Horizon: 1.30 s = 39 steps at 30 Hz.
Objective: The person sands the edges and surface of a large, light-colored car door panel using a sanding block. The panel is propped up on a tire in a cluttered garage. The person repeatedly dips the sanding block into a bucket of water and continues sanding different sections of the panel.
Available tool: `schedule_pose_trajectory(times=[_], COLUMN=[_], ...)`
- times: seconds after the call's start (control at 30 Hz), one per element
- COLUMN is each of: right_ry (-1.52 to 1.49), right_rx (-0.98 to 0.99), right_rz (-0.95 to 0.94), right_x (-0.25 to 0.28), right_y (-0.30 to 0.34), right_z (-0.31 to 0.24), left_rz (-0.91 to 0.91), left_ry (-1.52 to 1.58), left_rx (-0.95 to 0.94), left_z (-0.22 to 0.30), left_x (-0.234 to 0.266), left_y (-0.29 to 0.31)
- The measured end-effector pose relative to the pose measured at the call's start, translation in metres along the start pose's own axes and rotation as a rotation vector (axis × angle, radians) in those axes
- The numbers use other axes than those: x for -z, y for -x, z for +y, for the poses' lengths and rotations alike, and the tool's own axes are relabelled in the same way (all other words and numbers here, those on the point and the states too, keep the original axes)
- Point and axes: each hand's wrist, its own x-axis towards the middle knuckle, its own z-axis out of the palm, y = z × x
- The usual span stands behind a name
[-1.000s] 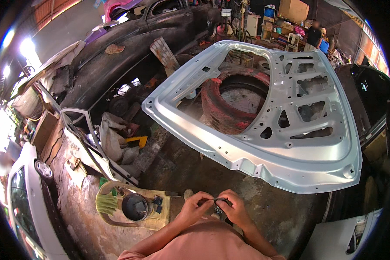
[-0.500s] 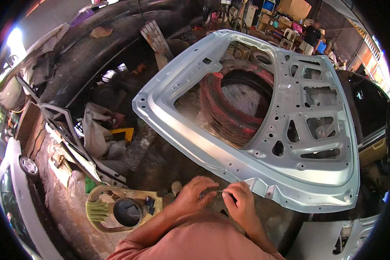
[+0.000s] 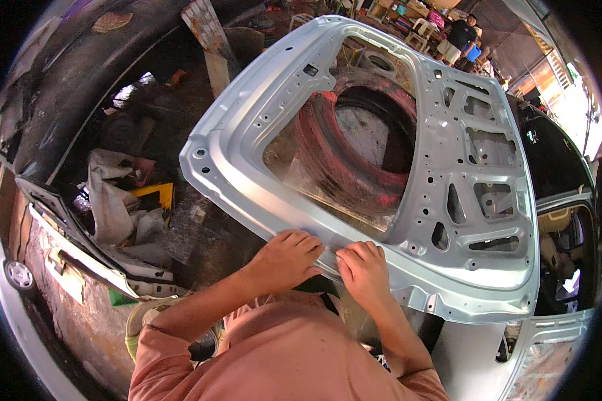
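Silver tailgate panel (image 3: 441,160), inner side up, spans centre to right before the person. At far left lies crumpled pale cloth (image 3: 107,200). The left hand (image 3: 286,257) bends its fingers together over the panel's near rim; just beside it, the right hand (image 3: 366,264) curls at the same rim. Whether either pinches anything is hidden. Work seems to be at this edge; continuing would call for light, even fingers.
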Motion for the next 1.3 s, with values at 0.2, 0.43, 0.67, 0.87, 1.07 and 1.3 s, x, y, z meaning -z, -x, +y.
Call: schedule_pose_trajectory(times=[0.2, 0.43, 0.67, 0.87, 1.07, 1.3], right_ry=[0.097, 0.133, 0.113, 0.117, 0.138, 0.143], right_rx=[0.053, 0.104, 0.112, 0.130, 0.204, 0.297], right_rz=[-0.075, -0.080, -0.088, -0.073, -0.107, -0.121], right_x=[-0.017, -0.026, -0.025, -0.036, -0.032, -0.048], right_y=[-0.014, -0.024, -0.025, -0.032, -0.038, -0.063], right_z=[-0.003, -0.002, 0.000, 0.000, 0.004, -0.004], left_rz=[0.018, 0.026, 0.056, 0.597, 1.122, 0.972], left_ry=[-0.046, -0.084, -0.193, -0.153, 0.896, 1.107], left_rx=[0.001, 0.105, 0.297, 0.466, 0.977, 1.174], left_z=[-0.033, -0.058, -0.080, -0.095, -0.092, -0.106], left_x=[0.017, 0.041, 0.069, 0.049, -0.012, -0.006], left_y=[0.013, 0.027, 0.042, 0.066, 0.077, 0.046])
